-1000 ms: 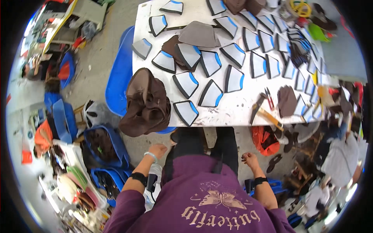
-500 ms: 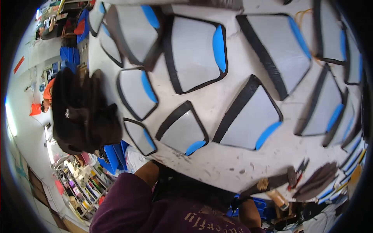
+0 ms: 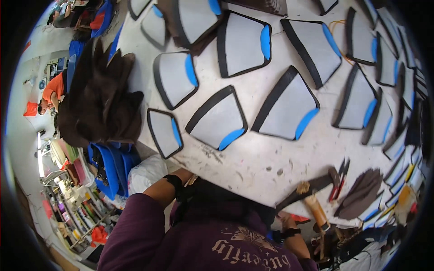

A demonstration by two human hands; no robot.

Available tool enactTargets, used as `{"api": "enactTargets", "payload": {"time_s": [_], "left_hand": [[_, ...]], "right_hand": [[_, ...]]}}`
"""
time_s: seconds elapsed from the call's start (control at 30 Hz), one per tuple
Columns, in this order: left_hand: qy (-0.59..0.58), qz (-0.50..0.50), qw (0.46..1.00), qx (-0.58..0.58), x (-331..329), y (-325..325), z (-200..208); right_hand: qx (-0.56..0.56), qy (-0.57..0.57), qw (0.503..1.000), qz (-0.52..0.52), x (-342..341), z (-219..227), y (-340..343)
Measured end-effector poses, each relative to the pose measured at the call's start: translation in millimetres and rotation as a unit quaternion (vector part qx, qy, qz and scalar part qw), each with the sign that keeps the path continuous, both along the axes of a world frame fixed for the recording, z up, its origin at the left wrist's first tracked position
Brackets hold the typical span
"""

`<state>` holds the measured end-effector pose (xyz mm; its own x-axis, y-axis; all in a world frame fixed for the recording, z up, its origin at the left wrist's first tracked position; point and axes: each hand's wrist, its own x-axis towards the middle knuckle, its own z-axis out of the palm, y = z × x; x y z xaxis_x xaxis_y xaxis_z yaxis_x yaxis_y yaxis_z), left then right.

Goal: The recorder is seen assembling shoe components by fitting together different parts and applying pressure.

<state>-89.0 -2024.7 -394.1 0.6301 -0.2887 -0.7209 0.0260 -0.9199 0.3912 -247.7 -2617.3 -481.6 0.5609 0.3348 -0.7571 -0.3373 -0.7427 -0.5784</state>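
Observation:
My left hand [image 3: 186, 174] is at the table's near edge, just below a small grey panel [image 3: 163, 133] with a black border and a blue patch. A black band circles its wrist, and the fingers are hidden. Farther right, my right hand [image 3: 286, 221] is low by the table edge, near a wooden handle [image 3: 318, 214]; its fingers are too unclear to read. Nearest across the white table [image 3: 235, 174] lie a mid-sized grey panel [image 3: 219, 118] and a larger one [image 3: 289, 106], both black-edged with blue patches.
Several similar panels spread toward the far side and overlap at right. Dark brown cloth pieces [image 3: 101, 99] are heaped at the left edge. Red-handled cutters [image 3: 339, 183] and a brown cloth [image 3: 361, 194] lie at right. Blue bins [image 3: 110, 169] stand at left; a person in orange [image 3: 53, 90] is beyond.
My view has shifted, so the nearer panels and tools appear higher in the picture. More of my left wrist and my right hand now shows. No panel visibly changed place on the table.

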Motion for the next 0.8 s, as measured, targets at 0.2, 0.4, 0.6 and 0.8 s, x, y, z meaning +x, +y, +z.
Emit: {"api": "enactTargets", "payload": {"time_s": [0.2,0.4,0.6,0.8], "left_hand": [[-0.121,-0.063,0.99,-0.04,107.9,-62.1,-40.2],[-0.055,0.112,0.989,-0.076,109.5,-0.2,33.8],[-0.06,0.273,0.929,-0.243,119.4,-12.7,223.1],[-0.335,0.086,0.906,-0.246,176.2,-88.8,315.9]], "right_hand": [[-0.019,-0.127,0.985,-0.119,125.5,-1.6,38.5],[-0.086,-0.118,0.951,-0.273,125.6,47.5,66.1],[-0.092,-0.241,0.935,-0.242,149.5,161.4,98.2],[0.008,-0.388,0.904,-0.179,194.0,238.6,153.1]]}}
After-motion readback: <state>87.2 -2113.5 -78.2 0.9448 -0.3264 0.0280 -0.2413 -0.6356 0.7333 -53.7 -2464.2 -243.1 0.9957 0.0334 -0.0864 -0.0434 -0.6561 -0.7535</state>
